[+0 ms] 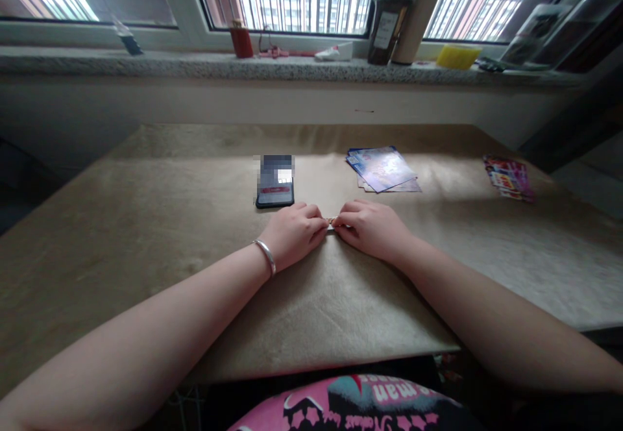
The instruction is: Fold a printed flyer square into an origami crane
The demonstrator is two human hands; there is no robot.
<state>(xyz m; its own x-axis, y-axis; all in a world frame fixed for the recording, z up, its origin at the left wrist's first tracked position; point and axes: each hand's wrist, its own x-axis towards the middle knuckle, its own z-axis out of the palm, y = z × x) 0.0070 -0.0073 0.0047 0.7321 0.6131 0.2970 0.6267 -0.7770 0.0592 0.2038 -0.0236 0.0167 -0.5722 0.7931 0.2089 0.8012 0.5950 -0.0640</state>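
Observation:
A small, narrow strip of what looks like folded paper (331, 226), white with a gold-brown pattern, lies at the middle of the table. My left hand (296, 233), with a silver bangle at its wrist, pinches one end of it. The other end is between the fingers of my right hand (372, 228). Both hands rest low on the tabletop, with fingertips close together, and they cover most of the strip. Just beyond my left hand lies a phone (275, 191), its screen lit and partly blurred.
Square patterned paper sheets (384, 166) are fanned beyond my right hand on the brown table (160, 223). Colourful printed packets or cards (509, 178) lie far right. On the stone windowsill (170, 64) stand a red container (241, 40), a dark lidded jar (387, 28) and a yellow block (458, 57).

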